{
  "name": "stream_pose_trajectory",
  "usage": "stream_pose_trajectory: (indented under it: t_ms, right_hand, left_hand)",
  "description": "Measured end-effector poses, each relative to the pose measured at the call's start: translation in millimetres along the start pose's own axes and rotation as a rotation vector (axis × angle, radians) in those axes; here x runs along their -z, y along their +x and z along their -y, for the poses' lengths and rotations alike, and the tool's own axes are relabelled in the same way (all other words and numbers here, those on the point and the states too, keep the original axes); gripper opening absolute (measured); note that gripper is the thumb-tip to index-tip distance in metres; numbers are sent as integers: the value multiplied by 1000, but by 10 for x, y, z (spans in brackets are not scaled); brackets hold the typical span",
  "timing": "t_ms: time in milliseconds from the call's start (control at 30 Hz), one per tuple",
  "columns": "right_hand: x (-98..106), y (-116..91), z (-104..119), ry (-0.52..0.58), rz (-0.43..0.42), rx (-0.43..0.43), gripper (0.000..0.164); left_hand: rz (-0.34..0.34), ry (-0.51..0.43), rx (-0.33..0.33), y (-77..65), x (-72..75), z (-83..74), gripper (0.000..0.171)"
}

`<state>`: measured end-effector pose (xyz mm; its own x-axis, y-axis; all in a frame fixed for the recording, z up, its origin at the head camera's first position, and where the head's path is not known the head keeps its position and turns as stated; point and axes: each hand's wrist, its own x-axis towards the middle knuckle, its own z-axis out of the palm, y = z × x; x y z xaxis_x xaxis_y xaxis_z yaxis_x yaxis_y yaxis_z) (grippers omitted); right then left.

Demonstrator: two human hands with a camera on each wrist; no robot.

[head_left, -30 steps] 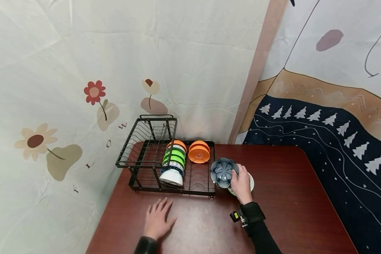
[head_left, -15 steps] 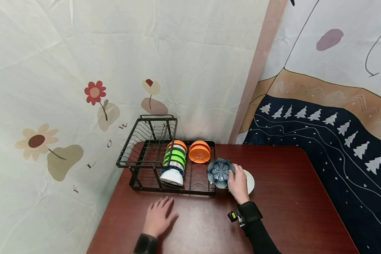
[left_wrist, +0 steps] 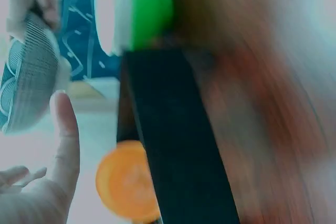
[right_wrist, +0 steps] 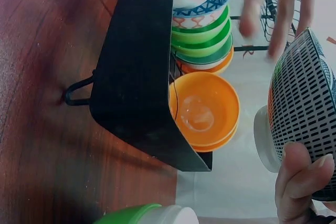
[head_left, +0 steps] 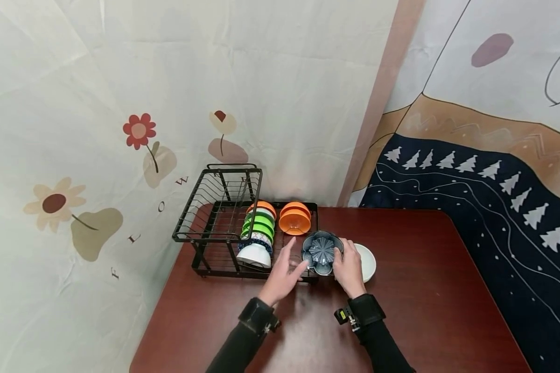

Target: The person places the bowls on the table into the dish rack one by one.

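Note:
My right hand [head_left: 348, 267] grips the right rim of a grey-blue, flower-shaped bowl [head_left: 321, 251], its inside turned up toward the head camera. Dark dashes cover the bowl's outer wall [right_wrist: 304, 103] in the right wrist view, where my right thumb and fingers [right_wrist: 302, 174] clasp its edge. My left hand [head_left: 282, 274] reaches in from the left with fingers spread, thumb close to the bowl's near left side. A gap shows between the left fingers and the bowl [left_wrist: 34, 80] in the left wrist view. The bowl hangs by the right end of a black dish rack [head_left: 270, 276].
Inside the rack stands a row of tilted bowls, orange, green, patterned and white [head_left: 254, 255]. Right of that row are orange bowls [head_left: 295, 221]. The rack's upper tier [head_left: 214, 207] rises at left. A white bowl [head_left: 366, 264], green outside, sits on the red-brown table [head_left: 424, 290].
The left hand has left the tabletop and moved right and up to beside the grey-blue bowl. The right hand has carried the bowl slightly left, uncovering more of the white bowl.

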<state>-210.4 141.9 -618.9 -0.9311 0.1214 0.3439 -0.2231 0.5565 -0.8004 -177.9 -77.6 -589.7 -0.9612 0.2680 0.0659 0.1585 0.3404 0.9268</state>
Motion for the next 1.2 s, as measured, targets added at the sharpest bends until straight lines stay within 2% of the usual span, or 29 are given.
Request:
stream_pose_trajectory:
  t_ms: [67, 133, 167, 233, 267, 333, 467, 667, 767, 833, 900, 1000, 1067, 1133, 1200]
  right_hand:
    - [-34, 0, -23, 6, 7, 9, 31]
    - [-148, 15, -217, -13, 23, 15, 31]
    - [-122, 6, -181, 4, 41, 24, 32]
    - [-254, 13, -409, -11, 44, 52, 32]
    - [-288, 17, -454, -18, 55, 55, 32]
    - [-311, 10, -457, -7, 55, 54, 31]
    - [-326, 20, -479, 2, 45, 51, 32]
    - [-349, 31, -518, -11, 31, 48, 36]
    - [-159, 0, -197, 17, 20, 53, 45]
    - [18, -17, 18, 38, -1, 65, 47]
    - [229, -28, 200, 62, -6, 40, 49]
    - [495, -39, 135, 44, 8, 16, 67]
    - [676, -57, 0, -22, 71, -30, 86]
    - [835, -88, -169, -108, 148, -66, 105]
    - [959, -136, -340, -195, 233, -107, 121]
  left_hand:
    - [32, -62, 32, 106, -60, -20, 81]
    - [50, -123, 57, 174, -122, -21, 74]
    - [52, -153, 70, 188, -148, -20, 69]
    - [42, -217, 93, 189, -191, -19, 62]
    - [32, -249, 100, 183, -211, -12, 59]
    - [15, -300, 105, 164, -232, -6, 57]
    - [3, -334, 90, 159, -251, -26, 60]
    - [-5, -366, 107, 181, -238, -72, 57]
    - [-16, -369, 104, 195, -229, -72, 56]
    - [-21, -357, 97, 202, -217, -68, 57]
    - [-31, -318, 80, 210, -198, -64, 57]
    - [-55, -225, 49, 229, -149, -44, 59]
    - [-68, -159, 23, 251, -105, -5, 59]
    - [-67, -123, -34, 285, -62, 120, 58]
    - [-73, -81, -89, 354, -34, 315, 59]
